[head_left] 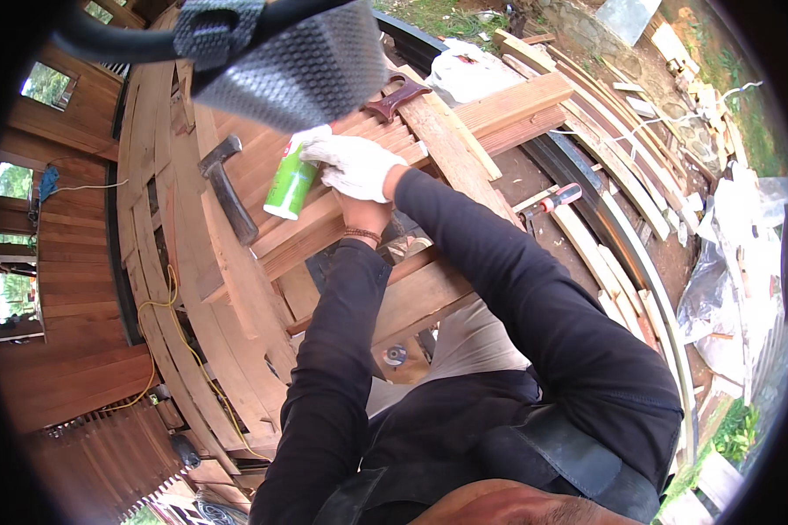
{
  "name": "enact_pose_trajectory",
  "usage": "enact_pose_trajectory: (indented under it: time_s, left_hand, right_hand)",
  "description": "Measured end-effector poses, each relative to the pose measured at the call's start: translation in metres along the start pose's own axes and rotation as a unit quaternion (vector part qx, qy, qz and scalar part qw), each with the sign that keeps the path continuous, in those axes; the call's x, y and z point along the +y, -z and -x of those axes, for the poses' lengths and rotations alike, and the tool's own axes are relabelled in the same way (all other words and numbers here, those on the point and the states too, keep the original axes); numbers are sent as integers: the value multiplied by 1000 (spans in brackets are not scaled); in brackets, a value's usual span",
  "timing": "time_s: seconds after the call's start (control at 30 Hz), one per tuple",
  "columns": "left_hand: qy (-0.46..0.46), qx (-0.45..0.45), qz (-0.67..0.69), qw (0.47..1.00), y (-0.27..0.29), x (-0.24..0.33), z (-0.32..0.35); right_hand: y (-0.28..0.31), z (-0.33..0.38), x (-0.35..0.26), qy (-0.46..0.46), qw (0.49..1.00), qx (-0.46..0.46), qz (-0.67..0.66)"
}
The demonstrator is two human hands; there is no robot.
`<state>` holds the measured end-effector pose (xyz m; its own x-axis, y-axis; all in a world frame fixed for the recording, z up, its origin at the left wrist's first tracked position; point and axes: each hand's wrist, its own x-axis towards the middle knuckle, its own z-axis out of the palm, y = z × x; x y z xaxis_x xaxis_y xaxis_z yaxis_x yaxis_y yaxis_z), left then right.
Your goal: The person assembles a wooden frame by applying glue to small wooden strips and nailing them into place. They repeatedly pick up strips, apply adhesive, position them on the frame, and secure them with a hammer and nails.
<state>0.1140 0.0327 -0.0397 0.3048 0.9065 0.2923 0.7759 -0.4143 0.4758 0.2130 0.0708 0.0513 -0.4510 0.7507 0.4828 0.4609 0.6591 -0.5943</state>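
1. While gripping the green bottle (pixel 291 184) at its top, keep it tilted as it sits now, upper centre of the frame, leaning over the stacked reddish planks (pixel 263 166).
2. Right hand (pixel 355 164) (white glove): clamped around the bottle's cap end, fingers wrapped over it.
3. Left hand (pixel 365 213) (bare, beaded bracelet at the wrist): tucked directly beneath the gloved hand and mostly hidden, so cannot tell whether clenched or slack.
4. Probably best to steady the lower body of the bottle as well, twist or squeeze slowly, and keep the tip over the wood rather than over the gap below.
5. Mind the hammer (pixel 223 188) lying just left of the bottle on the same planks; near enough to knock with an elbow swing.
6. Packaging: bottle cylindrical, bright green body with a white band and small red mark on its label (print too small to make out).
7. White plastic bag (pixel 468 70), crumpled, upper centre-right, past the planks.
8. Clear plastic sheeting (pixel 718 289), wrinkled, along the right edge of the frame.
9. Also about: reddish-brown clamp (pixel 396 94) above the hands, red-handled tool (pixel 553 199) right of the forearm, yellow cord (pixel 171 324) trailing down the left side.
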Motion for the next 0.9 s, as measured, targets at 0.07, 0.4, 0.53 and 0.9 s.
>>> enact_pose_trajectory:
  time_s: [0.07,0.4,0.53,0.9]
  left_hand:
    - [-31,53,-24,998,12,4,-16]
    - [-84,107,-104,985,19,44,-45]
    - [-41,65,-126,989,12,43,-47]
    - [-23,11,-176,984,6,39,-50]
  right_hand:
    - [33,22,-6,-6,992,124,21]
    - [116,123,51,-416,886,109,174]
    - [114,120,49,-399,900,89,151]
    - [107,122,65,-387,901,105,164]
